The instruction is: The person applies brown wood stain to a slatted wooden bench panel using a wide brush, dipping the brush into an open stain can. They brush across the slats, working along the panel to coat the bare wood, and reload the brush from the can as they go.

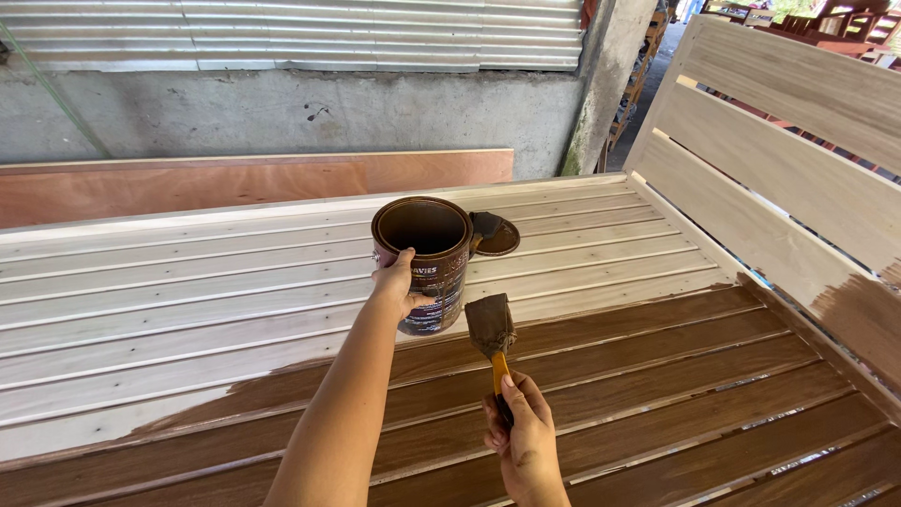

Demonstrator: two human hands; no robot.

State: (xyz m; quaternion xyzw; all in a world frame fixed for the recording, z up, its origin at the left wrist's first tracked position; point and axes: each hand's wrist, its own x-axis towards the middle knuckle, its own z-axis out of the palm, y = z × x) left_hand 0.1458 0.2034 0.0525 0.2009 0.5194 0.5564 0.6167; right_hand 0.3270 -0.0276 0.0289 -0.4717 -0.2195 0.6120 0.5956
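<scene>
My left hand (398,280) grips the rim of an open brown paint can (430,258) standing on a slatted wooden bench seat (188,282). Its round lid (496,235) lies just behind the can, stained dark. My right hand (519,432) holds a paintbrush (491,329) by its yellow handle, bristles up and coated with brown stain, just to the right of the can. The near part of the seat (657,376) is stained wet dark brown; the far part is bare pale wood.
The bench backrest (788,178) rises on the right, its lower end stained brown. A reddish plywood sheet (235,183) leans against a concrete wall (282,108) under corrugated metal. Wooden furniture stands at top right.
</scene>
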